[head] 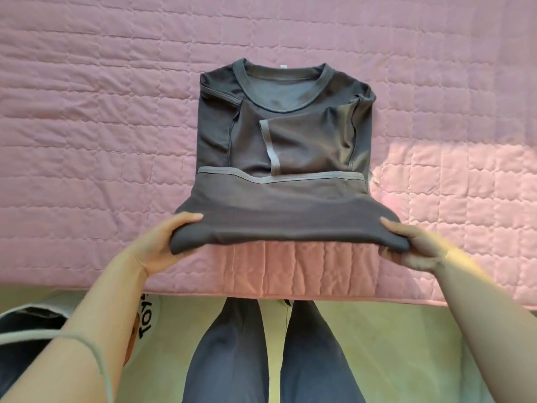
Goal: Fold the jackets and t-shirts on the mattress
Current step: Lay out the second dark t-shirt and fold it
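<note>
Hands [158, 242] [412, 251] on t-shirt [290, 205] lengthwise, collar [240, 82] far side.

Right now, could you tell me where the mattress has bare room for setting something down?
The mattress is bare left of the t-shirt, out to the picture's edge, and right of it, partly sunlit. A bare strip runs beyond the neckline. It is crowded at the near edge, where the left hand and right hand grip the folded lower part.

A bedroom at home: pink quilted mattress [116, 112].
</note>
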`<state>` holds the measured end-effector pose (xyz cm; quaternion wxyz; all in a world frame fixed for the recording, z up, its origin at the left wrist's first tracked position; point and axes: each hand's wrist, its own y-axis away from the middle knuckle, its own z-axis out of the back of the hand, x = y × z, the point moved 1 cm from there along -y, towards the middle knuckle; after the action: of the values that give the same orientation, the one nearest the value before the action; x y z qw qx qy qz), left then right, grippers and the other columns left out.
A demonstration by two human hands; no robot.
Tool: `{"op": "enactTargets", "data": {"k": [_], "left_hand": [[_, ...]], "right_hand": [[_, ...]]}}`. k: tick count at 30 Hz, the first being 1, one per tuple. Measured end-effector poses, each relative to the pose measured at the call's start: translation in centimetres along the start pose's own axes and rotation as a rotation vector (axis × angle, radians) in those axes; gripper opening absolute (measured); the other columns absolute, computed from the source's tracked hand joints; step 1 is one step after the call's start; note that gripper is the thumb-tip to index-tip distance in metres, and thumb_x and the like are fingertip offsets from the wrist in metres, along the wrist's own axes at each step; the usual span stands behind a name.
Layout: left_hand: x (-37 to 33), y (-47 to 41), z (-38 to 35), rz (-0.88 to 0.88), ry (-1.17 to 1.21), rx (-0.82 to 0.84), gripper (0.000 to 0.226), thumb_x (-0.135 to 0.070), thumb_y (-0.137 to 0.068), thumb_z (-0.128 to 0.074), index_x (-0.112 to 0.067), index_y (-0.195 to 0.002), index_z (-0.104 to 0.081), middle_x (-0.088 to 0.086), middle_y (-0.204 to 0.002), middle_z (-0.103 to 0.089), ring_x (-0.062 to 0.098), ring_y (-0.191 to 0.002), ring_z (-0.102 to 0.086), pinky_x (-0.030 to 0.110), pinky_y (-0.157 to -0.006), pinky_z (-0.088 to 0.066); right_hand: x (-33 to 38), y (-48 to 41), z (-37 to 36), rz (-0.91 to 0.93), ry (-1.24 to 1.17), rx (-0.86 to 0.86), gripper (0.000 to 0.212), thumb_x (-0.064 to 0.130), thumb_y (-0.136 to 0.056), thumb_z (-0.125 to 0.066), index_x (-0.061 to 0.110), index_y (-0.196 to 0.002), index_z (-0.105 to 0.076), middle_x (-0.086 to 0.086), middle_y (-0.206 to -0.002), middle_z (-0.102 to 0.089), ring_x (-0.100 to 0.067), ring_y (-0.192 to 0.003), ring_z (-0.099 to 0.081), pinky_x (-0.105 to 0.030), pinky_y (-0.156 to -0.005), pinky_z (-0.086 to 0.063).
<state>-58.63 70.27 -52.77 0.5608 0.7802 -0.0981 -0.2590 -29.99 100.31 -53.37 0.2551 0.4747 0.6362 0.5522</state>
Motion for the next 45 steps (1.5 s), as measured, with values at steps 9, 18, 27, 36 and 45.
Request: {"op": "enactTargets", "data": {"k": [9,18,27,36,45], "left_hand": [[-13.1,-4.3,-4.6,-0.208,0.384,0.184,0.032,-0.013,-0.046,-0.082,-0.008,-0.076,-0.073,0.002,-0.072,-0.071,0.007,-0.061,-0.068,0.014,-0.057,-0.055],[-19.0,-15.2,-9.5,-0.678,-0.322,-0.603,0.034,-0.036,-0.095,-0.048,-0.015,-0.122,-0.053,0.003,-0.115,-0.059,0.019,-0.112,-0.054,0.022,-0.085,-0.045],[-10.4,-22.3,-7.4,-0.798,-1.742,-0.594,0.064,-0.069,-0.093,-0.016,-0.046,-0.151,0.002,-0.005,-0.161,0.018,0.03,-0.146,0.019,0.063,-0.113,0.009],[-11.8,-21.7,-8.7,-0.557,-1.11,-0.982,0.097,-0.061,-0.085,-0.053,-0.023,-0.154,0.002,0.015,-0.161,0.005,0.039,-0.147,0.0,0.053,-0.117,-0.005],[-15.8,-21.4,-8.4,-0.276,-0.623,-0.924,0.064,-0.053,-0.097,-0.039,-0.006,-0.141,-0.033,0.015,-0.148,-0.036,0.033,-0.135,-0.033,0.044,-0.109,-0.024]], "right_hand": [[13.6,-2.7,-5.6,0.232,-0.249,0.267,0.042,0.013,-0.038,-0.096,0.015,-0.074,-0.075,0.006,-0.071,-0.071,-0.001,-0.059,-0.066,-0.013,-0.048,-0.049],[18.5,-12.4,-11.3,0.679,0.265,-0.579,0.037,0.042,-0.088,-0.053,0.009,-0.103,-0.058,-0.008,-0.099,-0.065,-0.017,-0.077,-0.065,-0.026,-0.07,-0.053],[11.0,-20.5,-10.0,0.822,1.717,-0.788,0.058,0.054,-0.099,-0.026,0.041,-0.152,-0.005,0.001,-0.163,0.006,-0.021,-0.149,0.007,-0.045,-0.12,0.005],[12.2,-20.1,-9.9,0.611,0.876,-1.11,0.096,0.059,-0.084,-0.06,0.022,-0.154,-0.005,-0.011,-0.161,-0.004,-0.028,-0.148,-0.008,-0.043,-0.118,-0.008],[14.8,-18.7,-8.7,0.478,0.293,-0.846,0.074,0.053,-0.086,-0.062,0.007,-0.139,-0.04,-0.003,-0.14,-0.048,-0.024,-0.128,-0.046,-0.029,-0.102,-0.036]]}}
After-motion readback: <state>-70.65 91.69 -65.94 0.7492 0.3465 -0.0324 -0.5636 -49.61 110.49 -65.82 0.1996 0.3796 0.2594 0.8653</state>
